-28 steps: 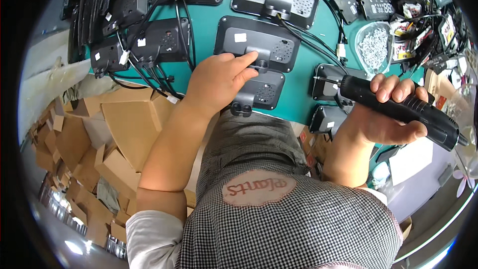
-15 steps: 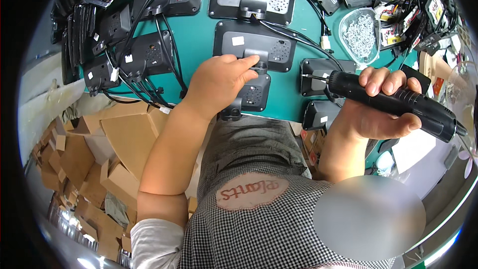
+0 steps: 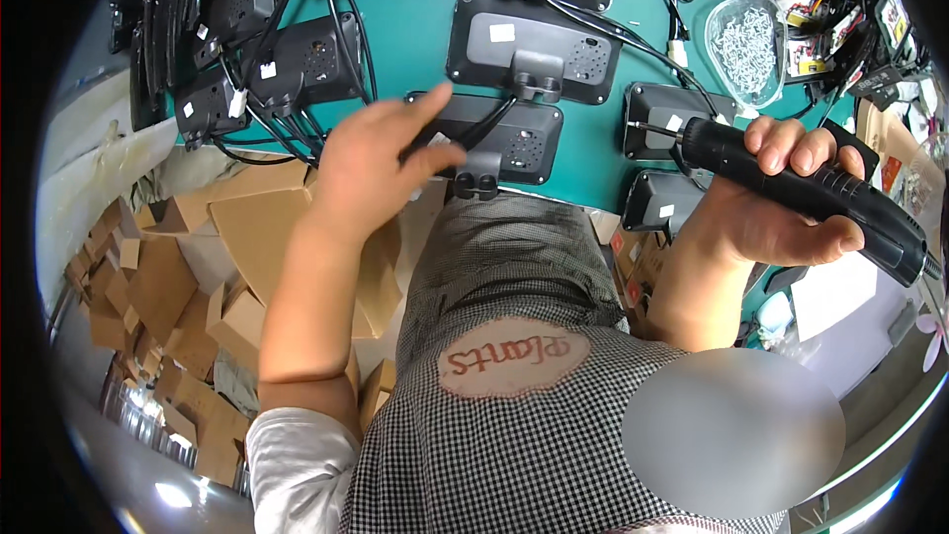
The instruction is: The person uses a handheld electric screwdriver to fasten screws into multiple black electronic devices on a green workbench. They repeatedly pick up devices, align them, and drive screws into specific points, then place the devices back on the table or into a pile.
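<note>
My left hand (image 3: pixel 361 173) has thumb and fingers apart, over the left end of the nearest black display housing (image 3: pixel 529 143). It holds nothing; I cannot tell whether a fingertip touches the housing. That housing lies back side up at the table's near edge, with its mount and a black cable showing. Behind it is a larger housing (image 3: pixel 581 54) with a white label. Held in my right hand (image 3: pixel 756 227) is a black electric screwdriver (image 3: pixel 771 168), its bit pointing left above a smaller housing (image 3: pixel 647 143).
A clear tub (image 3: pixel 711 49) of small screws stands on the green table (image 3: pixel 395 44), beside a heap of wired parts (image 3: pixel 830 35). More cabled housings (image 3: pixel 321 54) lie at the left. Cardboard boxes (image 3: pixel 277 227) fill the floor at lower left.
My left hand has let go of the larger housing's mount and moved left and nearer, its fingers spreading. My right hand keeps the screwdriver. The whole view has shifted a little.
</note>
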A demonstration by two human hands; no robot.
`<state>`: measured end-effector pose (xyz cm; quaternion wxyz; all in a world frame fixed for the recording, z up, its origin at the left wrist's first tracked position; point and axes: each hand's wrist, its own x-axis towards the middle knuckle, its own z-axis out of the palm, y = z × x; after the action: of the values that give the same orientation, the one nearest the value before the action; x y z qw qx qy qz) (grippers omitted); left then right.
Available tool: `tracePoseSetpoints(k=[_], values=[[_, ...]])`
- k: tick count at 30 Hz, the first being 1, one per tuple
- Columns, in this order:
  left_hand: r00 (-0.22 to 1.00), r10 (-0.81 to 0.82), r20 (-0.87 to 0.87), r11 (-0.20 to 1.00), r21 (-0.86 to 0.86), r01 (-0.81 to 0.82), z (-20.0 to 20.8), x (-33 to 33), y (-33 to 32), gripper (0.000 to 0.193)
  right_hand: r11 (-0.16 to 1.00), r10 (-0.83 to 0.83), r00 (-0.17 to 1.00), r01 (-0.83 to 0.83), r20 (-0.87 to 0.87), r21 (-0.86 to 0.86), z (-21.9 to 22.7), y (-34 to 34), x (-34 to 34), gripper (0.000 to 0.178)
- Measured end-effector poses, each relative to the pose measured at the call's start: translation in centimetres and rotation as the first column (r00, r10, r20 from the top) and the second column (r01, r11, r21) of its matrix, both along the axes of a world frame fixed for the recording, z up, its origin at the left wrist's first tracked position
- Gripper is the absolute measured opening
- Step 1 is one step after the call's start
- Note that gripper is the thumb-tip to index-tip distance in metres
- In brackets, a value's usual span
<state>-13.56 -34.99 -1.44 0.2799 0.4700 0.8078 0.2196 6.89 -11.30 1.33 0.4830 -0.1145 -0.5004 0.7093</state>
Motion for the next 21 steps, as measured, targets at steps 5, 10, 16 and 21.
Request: tracePoseSetpoints(k=[5, 10, 16, 21], values=[[0.991, -0.106, -0.08, 0.987, -0.13, 0.095, -1.6, 2.3, -3.5, 0.073, 0.998, 0.036, 0.998, -0.038, -0.043, -0.048, 0.2, 0.1, 0.2, 0.058], [0.981, -0.106, -0.165, 0.993, 0.031, 0.113, -4.2, 5.1, -2.0, 0.067, 0.997, 0.038, 0.996, -0.043, -0.074, -0.057, 0.6, 0.3, 0.1, 0.058], [0.996, -0.075, -0.051, 0.987, 0.141, 0.082, -4.5, 8.1, 1.9, 0.07, 0.998, -0.063, 0.997, 0.062, -0.046, -0.029, 1.0, 0.1, -0.6, 0.058], [0.972, -0.024, 0.233, 0.984, 0.178, -0.019, -1.7, 4.7, 2.4, 0.079, 0.99, -0.141, 0.99, 0.141, -0.021, -0.022, 1.3, 0.4, -0.6, 0.057]])
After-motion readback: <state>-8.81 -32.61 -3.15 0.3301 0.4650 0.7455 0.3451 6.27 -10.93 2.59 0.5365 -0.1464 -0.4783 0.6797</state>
